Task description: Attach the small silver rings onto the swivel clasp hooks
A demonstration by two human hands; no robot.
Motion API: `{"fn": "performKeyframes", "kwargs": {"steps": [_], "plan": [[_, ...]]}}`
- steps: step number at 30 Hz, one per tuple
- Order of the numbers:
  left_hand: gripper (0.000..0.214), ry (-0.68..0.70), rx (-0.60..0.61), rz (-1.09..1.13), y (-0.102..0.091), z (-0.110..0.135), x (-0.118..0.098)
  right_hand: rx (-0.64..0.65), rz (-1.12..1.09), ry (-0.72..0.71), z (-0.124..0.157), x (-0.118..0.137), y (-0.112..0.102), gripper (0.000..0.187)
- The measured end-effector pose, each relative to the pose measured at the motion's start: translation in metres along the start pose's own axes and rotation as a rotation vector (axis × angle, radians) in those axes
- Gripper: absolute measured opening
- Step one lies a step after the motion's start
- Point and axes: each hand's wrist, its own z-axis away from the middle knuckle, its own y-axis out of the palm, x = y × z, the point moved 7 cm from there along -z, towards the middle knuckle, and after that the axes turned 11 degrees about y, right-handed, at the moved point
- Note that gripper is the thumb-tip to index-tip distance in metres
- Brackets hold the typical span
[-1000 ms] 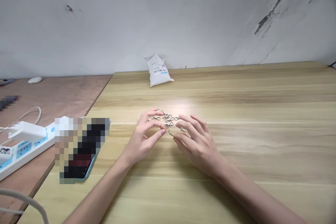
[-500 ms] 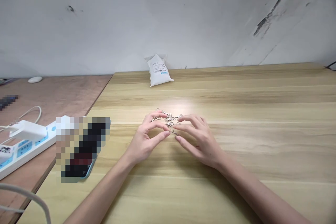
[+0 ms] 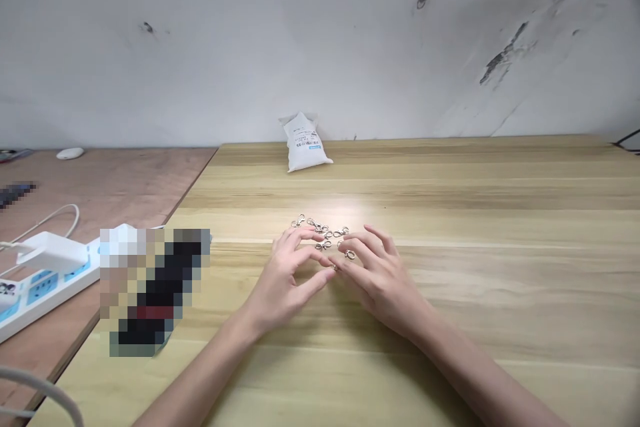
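Several small silvery metal swivel clasps [image 3: 326, 245] with rings lie loosely grouped on the wooden table. At the near side of the group, the fingertips of my left hand [image 3: 285, 277] and my right hand [image 3: 383, 277] meet around one small clasp [image 3: 335, 267]. Most of that clasp is covered by the fingers. My left thumb and index finger close on it from the left, and my right thumb and index finger from the right. The other fingers of both hands arch over the table, near more clasps [image 3: 341, 232].
A white labelled packet [image 3: 306, 147] stands at the back by the wall. On the left lie a pixelated phone-like object [image 3: 155, 300], a white power strip [image 3: 60, 287] with a charger [image 3: 47, 250], and cables. A brown board [image 3: 145, 180] adjoins the table.
My fingertips have come closer together around the small clasp, covering more of it. The view has tilted up slightly, so the table contents sit lower. The clasps beyond my left fingers show more.
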Motion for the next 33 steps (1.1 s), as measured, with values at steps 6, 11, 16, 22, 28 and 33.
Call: {"fn": "performKeyframes", "kwargs": {"steps": [6, 11, 16, 22, 28, 33], "plan": [[0.007, 0.137, 0.022, -0.107, 0.001, -0.001, -0.009, 0.012, 0.143, -0.097, 0.005, 0.010, 0.009, 0.022], [0.006, 0.035, 0.085, -0.009, 0.003, 0.001, -0.002, -0.034, 0.014, -0.019, 0.002, 0.005, 0.002, 0.014], [0.005, -0.022, 0.152, 0.094, 0.002, 0.001, 0.001, 0.166, -0.231, 0.024, -0.001, 0.000, 0.002, 0.008], [0.006, -0.022, 0.211, 0.173, 0.002, 0.003, -0.001, 0.261, -0.337, 0.071, -0.002, 0.000, 0.004, 0.013], [0.008, 0.060, 0.282, 0.209, 0.003, 0.006, -0.004, 0.262, -0.312, 0.028, -0.001, 0.002, 0.005, 0.011], [0.004, 0.069, 0.281, 0.110, 0.005, 0.006, 0.000, 0.161, -0.250, 0.006, -0.001, 0.006, 0.003, 0.010]]}}
